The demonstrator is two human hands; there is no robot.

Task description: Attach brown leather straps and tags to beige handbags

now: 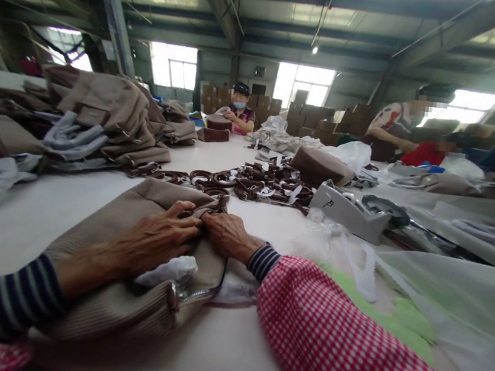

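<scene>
A taupe ribbed fabric bag (103, 229) lies on the white table in front of me, its metal zipper partly open at the near right. My left hand (156, 237) lies over the bag, its fingers bent around the dark part at the bag's far right corner. Touching the same corner is my right hand (228, 234), with thumb and fingers pinched together; what sits between them is hidden. White wrapping (172, 272) shows at the bag's opening below my left hand.
Brown straps (265, 184) lie beyond the bag. Taupe bags (108, 110) are piled at the left. A grey tape dispenser (347, 212) stands right of the straps, with clear plastic sheets (460, 317) nearer. Several people work across the tables.
</scene>
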